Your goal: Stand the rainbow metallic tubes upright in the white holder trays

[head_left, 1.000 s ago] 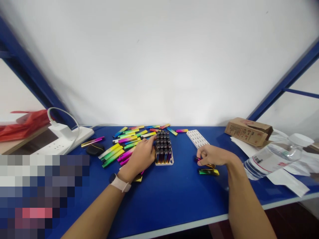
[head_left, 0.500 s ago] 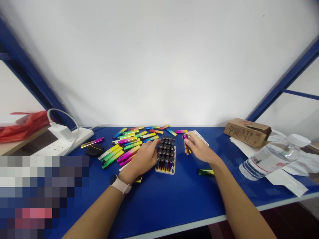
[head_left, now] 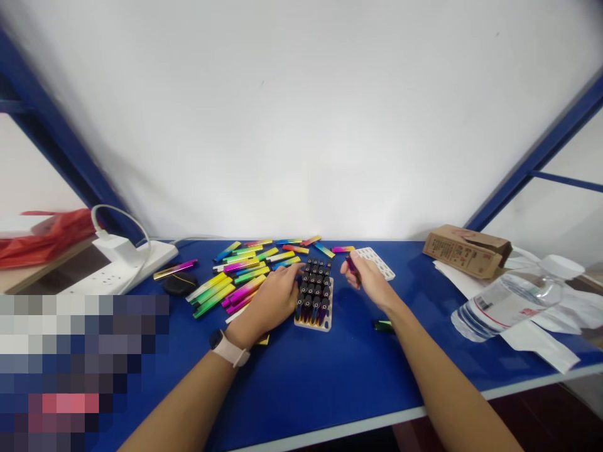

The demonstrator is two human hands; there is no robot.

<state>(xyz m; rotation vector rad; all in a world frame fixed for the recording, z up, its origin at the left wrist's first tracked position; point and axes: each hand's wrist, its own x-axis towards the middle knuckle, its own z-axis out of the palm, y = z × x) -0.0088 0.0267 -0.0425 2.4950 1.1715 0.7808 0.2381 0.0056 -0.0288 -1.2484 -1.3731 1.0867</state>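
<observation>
Right hand (head_left: 370,279) closed round one dark purple tube (head_left: 351,262), 2 to 3 o'clock of the rack (head_left: 306,324). Left hand (head_left: 277,292) half-curled against rack's 9 o'clock side; whether gripping, cannot tell. Judged: purple tube light, stiff, slick; best pinched mid-body. Counts: one rack, four black-topped tubes (head_left: 316,292) across its near row, rows behind overlapping; one white tray (head_left: 387,272), 2 o'clock; one green tube (head_left: 382,325), 4 o'clock, part-hidden; loose tubes (head_left: 245,290), roughly twenty or more, mostly 9 to 1 o'clock.
</observation>
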